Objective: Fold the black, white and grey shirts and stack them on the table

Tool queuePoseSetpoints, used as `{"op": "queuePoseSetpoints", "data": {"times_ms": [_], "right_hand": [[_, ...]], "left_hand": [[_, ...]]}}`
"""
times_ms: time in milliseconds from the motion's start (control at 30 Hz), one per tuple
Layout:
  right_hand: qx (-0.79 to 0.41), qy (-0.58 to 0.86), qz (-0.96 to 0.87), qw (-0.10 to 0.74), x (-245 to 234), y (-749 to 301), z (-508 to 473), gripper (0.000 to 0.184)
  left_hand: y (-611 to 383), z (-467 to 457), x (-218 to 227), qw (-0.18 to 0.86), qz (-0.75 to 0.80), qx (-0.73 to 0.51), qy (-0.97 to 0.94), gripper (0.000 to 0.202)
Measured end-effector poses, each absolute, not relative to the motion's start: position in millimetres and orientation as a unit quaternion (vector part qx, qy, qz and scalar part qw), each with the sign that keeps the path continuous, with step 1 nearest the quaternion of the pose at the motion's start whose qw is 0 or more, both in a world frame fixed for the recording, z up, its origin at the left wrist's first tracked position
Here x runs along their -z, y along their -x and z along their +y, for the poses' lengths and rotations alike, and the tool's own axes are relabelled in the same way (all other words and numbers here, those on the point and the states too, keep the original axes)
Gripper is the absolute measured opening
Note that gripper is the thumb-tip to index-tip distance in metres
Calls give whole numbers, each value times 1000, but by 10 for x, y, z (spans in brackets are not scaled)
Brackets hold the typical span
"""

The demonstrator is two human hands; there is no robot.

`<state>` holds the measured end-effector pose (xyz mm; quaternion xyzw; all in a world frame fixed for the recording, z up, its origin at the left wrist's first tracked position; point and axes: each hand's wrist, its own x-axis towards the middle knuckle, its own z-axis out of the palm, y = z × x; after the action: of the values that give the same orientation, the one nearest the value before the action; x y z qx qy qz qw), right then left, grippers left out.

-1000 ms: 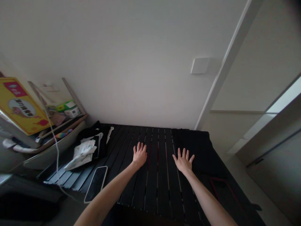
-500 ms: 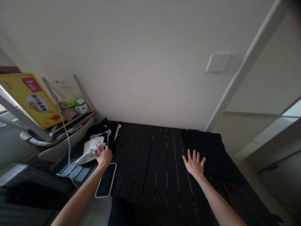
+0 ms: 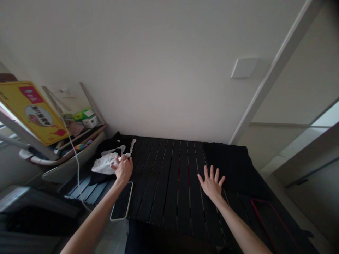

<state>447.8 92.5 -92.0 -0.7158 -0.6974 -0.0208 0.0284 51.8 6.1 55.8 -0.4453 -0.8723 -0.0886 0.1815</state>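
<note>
My left hand (image 3: 123,171) is at the left end of the black slatted table (image 3: 161,176), its fingers curled onto the edge of a crumpled white bag (image 3: 104,165) with faint print. That thin, plastic-looking bag lies on a black folded cloth (image 3: 112,144) with white strips. Just below my left wrist is a phone (image 3: 121,204) with a pale rim, its screen dark. My right hand (image 3: 212,184) rests palm down on the slats with its fingers spread, holding nothing. Beside it, to the right, lies a flat black cloth (image 3: 230,165).
A red-rimmed dark tablet-like object (image 3: 267,215) lies at the right front. On the left stand a rack holding a yellow package (image 3: 34,113), small boxes (image 3: 90,121) and a hanging white cable (image 3: 76,158). A pale wall (image 3: 169,70) rises behind the table.
My left hand has moved right and slightly inward, and the white bag's near corner has shifted up and right with it. My right hand has slid a little to the left, still spread.
</note>
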Motion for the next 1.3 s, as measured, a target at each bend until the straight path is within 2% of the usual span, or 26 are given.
{"op": "queuePoseSetpoints", "data": {"times_ms": [200, 467, 533, 600, 667, 733, 867, 1067, 1200, 1300], "right_hand": [[17, 643, -758, 107, 596, -3946, 670, 66], [-28, 554, -780, 290, -26, -3740, 543, 68], [-70, 541, -769, 332, -103, -3767, 569, 60], [-107, 539, -757, 352, -133, -3820, 611, 43], [-120, 543, -756, 347, -133, -3890, 654, 30], [-119, 547, -759, 332, -125, -3956, 683, 25], [-130, 553, -749, 341, -149, -4037, 710, 26], [-232, 474, -721, 448, -408, -4021, 642, 27], [-253, 385, -781, 423, -648, -3880, 327, 29], [-232, 298, -835, 401, -772, -3748, 41, 32]], "left_hand": [[-1330, -3, -1068, 184, -763, 220, 579, 37], [-1761, -168, -1452, 170, -639, 352, 663, 32], [-1757, -147, -1432, 168, -633, 357, 666, 30], [-1726, -105, -1368, 167, -636, 351, 666, 30], [-1676, -48, -1268, 169, -651, 337, 659, 31], [-1614, 17, -1142, 169, -676, 314, 645, 33], [-1502, 128, -865, 158, -723, 258, 621, 41], [-1438, 228, -558, 145, -773, 208, 581, 64], [-1465, 306, -515, 110, -782, 232, 568, 83], [-1549, 367, -646, 89, -779, 271, 559, 81]]}}
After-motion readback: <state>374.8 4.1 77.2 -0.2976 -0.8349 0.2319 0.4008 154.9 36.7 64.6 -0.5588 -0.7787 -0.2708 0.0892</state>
